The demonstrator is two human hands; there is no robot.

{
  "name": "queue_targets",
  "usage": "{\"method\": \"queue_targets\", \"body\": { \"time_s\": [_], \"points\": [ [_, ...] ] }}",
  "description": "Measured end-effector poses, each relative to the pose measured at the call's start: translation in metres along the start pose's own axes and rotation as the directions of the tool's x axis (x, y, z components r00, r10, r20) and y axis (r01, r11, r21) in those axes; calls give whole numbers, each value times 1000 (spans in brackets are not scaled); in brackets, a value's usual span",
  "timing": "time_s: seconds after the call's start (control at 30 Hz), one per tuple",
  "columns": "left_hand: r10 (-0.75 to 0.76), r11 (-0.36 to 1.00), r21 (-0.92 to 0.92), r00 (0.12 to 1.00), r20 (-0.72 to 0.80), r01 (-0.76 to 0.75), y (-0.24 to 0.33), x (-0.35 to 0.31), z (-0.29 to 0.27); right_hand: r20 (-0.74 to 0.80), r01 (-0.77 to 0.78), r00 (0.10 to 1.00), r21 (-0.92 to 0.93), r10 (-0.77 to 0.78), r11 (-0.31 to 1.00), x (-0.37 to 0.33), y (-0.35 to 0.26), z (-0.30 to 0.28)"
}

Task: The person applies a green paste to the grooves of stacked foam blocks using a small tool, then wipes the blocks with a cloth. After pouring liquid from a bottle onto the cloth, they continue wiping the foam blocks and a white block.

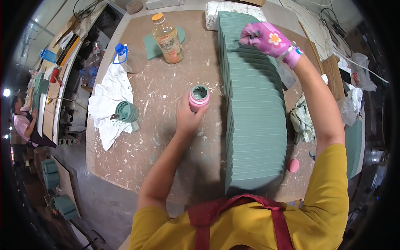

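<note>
My left hand (189, 114) is closed round a small pink jar (199, 100), its open mouth showing dark green paste or paint inside. In a pink glove with a flower on it, my right hand (262, 38) is closed above the far part of a long row of green curved-edge panels (254, 125). A small greenish piece (235, 45) shows at its fingertips, against the panels; its kind cannot be made out. The panels stand packed face to face, running from near my chest to a white block (212, 16) at the far end.
Left on the brown board (166, 166) are an orange-capped bottle (168, 41), a green ribbed cup (127, 111), a white cloth (110, 100) and a blue-capped clear jug (135, 58). A pink lid (293, 165) and stained cloth (303, 118) lie right. Another person (27, 123) works far left.
</note>
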State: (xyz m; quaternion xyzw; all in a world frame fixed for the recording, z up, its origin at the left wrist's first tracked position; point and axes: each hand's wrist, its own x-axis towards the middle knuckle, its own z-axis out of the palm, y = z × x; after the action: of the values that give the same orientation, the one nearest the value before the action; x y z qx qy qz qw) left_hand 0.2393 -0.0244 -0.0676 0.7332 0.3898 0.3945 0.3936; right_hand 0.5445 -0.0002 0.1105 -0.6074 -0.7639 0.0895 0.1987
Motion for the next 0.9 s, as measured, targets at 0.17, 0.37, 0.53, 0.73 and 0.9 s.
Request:
{"method": "queue_targets", "body": {
  "time_s": [0.17, 0.37, 0.53, 0.73, 0.9],
  "points": [
    [39, 997, 73, 999, -1, -39, 5, 4, -1, 146, -47, 989, 160, 23, 986, -52, -38, -24],
    [-17, 1000, 11, 1000, 9, 17, 11, 0, -7, 245, 43, 968, 34, -51, 998, -76, -67, -4],
    [-4, 1000, 29, 1000, 15, 4, 6, -3, -2, 244, 27, 969, 86, -48, 996, -60, -64, 17],
    [-99, 992, -72, 994, 54, 103, 19, -1, -6, -25, -34, 999, 331, 44, 943, -74, -65, 8],
    [-58, 994, -88, 998, 23, 60, 13, 8, -2, -68, -256, 947, 437, 316, 862, -141, -75, -8]
  ]
}}
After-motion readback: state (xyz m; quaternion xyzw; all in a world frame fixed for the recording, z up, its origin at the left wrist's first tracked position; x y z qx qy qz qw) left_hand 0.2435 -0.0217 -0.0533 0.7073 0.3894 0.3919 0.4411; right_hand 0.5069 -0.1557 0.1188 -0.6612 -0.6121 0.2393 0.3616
